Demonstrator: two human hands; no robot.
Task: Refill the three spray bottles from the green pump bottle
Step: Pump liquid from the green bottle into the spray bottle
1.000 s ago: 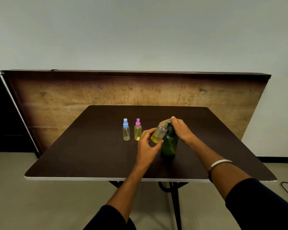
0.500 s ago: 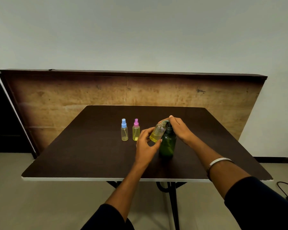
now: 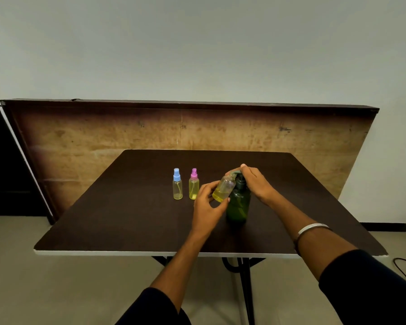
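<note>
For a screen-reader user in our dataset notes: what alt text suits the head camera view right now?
A person's left hand tilts an uncapped spray bottle against the green pump bottle, whose pump head the right hand presses. A blue-capped bottle and a pink-capped bottle stand upright nearby on the dark table.

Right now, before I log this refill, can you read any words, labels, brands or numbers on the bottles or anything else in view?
None can be read.
Green pump bottle: no label visible.
Tilted bottle in the left hand: no print.
Blue-capped bottle and pink-capped bottle: no print.
Wooden board: dark marks only, too blurred to read as text.
</note>
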